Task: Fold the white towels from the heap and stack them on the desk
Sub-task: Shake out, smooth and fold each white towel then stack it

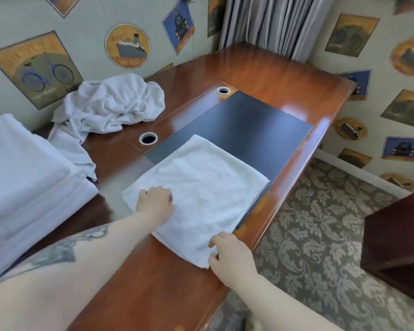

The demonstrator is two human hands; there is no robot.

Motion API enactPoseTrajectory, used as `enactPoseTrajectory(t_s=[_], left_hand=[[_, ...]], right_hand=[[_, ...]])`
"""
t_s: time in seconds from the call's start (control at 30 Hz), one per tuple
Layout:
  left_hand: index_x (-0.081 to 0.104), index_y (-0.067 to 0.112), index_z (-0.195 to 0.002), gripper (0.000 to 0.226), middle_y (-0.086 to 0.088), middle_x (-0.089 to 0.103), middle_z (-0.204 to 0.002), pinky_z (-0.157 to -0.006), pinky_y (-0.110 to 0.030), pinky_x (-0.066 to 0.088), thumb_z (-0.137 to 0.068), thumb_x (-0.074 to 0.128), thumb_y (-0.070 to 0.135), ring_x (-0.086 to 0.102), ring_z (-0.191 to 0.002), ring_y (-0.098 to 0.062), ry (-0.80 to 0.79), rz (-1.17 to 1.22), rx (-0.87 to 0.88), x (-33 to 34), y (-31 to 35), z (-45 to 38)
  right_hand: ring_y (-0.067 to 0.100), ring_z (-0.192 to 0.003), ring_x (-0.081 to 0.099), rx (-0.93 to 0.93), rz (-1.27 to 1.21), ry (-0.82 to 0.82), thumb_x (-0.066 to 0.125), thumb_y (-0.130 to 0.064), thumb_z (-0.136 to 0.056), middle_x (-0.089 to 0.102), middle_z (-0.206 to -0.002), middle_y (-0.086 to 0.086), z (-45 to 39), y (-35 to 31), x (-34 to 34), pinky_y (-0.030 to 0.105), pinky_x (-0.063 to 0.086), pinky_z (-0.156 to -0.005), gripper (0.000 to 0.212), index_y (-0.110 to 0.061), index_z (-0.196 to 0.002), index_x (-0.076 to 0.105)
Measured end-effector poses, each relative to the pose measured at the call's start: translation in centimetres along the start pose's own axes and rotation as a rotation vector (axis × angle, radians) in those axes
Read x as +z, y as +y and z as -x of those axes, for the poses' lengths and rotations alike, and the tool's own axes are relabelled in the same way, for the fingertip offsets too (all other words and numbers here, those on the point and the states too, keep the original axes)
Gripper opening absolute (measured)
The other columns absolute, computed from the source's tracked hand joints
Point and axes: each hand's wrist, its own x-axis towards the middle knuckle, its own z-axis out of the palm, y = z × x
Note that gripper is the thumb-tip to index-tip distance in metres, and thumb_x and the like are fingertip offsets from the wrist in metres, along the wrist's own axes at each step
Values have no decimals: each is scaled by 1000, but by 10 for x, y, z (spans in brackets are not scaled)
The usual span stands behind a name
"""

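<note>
Fingertips of left hand (155, 201) hidden, curled into towel (201, 187).

A soft white folded towel (201, 187) lies flat on the shiny brown wooden bench (261, 68). A crumpled heap of white towels (110, 103) sits farther back. A neat stack of folded white towels (26, 173) stands left.

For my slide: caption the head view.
Both hands, left and right, on a half-folded white towel atop the desk.
</note>
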Motion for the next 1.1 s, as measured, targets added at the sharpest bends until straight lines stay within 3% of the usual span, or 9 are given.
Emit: enactPoseTrajectory(t_s=[0.17, 0.4, 0.53, 0.6, 0.73, 0.8, 0.93, 1.03, 1.1], left_hand=[[52, 25, -125, 32, 5, 44, -136, -100, -32, 35, -94, 48, 24, 42, -125, -16, 54, 362, -101, 37, 110, 30], [37, 30, -142, 42, 8, 35, -148, -110, -36, 28, -100, 36, 33, 27, -140, -16, 141, 256, -396, 55, 183, 18], [34, 28, -146, 47, 5, 40, -145, -112, -40, 25, -100, 37, 37, 31, -137, -18, 152, 331, -539, 49, 199, 5], [38, 28, -144, 46, 6, 41, -143, -111, -39, 27, -98, 40, 33, 33, -134, -17, 134, 349, -570, 52, 196, 13], [50, 28, -132, 40, 3, 47, -132, -100, -34, 35, -92, 49, 29, 41, -123, -20, 176, 306, -677, 51, 165, 21], [49, 27, -135, 43, 2, 44, -139, -107, -40, 30, -92, 51, 27, 36, -130, -21, 239, 352, -785, 44, 141, 8], [19, 30, -153, 56, 5, 5, -163, -116, -54, 0, -99, 37, 32, -3, -149, -18, 180, 335, -772, 33, 115, -47], [-1, 30, -156, 58, 11, -17, -161, -116, -56, -4, -103, 20, 38, -17, -148, -16, 75, 286, -743, 39, 92, -93], [-7, 36, -153, 57, 14, -23, -158, -116, -54, -11, -102, 17, 45, -20, -148, -15, 79, 264, -750, 47, 62, -100]], right_hand=[[9, -105, 51, 140, -48, 44, 47, -24, -92, 58, -113, -14, -29, 59, -35, 21, 40, -75, 26, -28, -114, 61], [13, -116, 48, -22, 82, 135, 39, -18, -98, 58, -126, -12, -92, 162, -96, 27, 41, -90, 32, -26, -120, 61], [20, -147, 18, -271, 232, -53, 27, -28, -106, 23, -159, 0, -141, 168, -97, 36, 20, -117, 45, -22, -150, 29], [19, -149, 7, -275, 349, -137, 22, -33, -105, 12, -162, -3, -135, 171, -78, 42, 10, -120, 50, -25, -154, 15], [26, -126, 46, -119, 230, 42, 53, -21, -88, 52, -134, 2, -130, 165, -64, 44, 30, -108, 40, -18, -128, 55], [27, -115, 52, -169, 85, 136, 58, -9, -80, 58, -122, 2, -160, 144, -63, 40, 33, -102, 34, -14, -114, 62], [19, -148, 11, -459, 123, -89, 39, -17, -97, 16, -162, -2, -223, 68, -45, 34, 8, -116, 52, -24, -148, 32], [15, -150, -12, -641, 293, -311, 36, -26, -101, -9, -164, -6, -276, 25, -18, 39, -6, -120, 62, -32, -155, 8], [13, -149, -18, -647, 334, -321, 23, -45, -102, -14, -163, -11, -311, 24, -10, 42, -12, -119, 56, -40, -154, 3]])
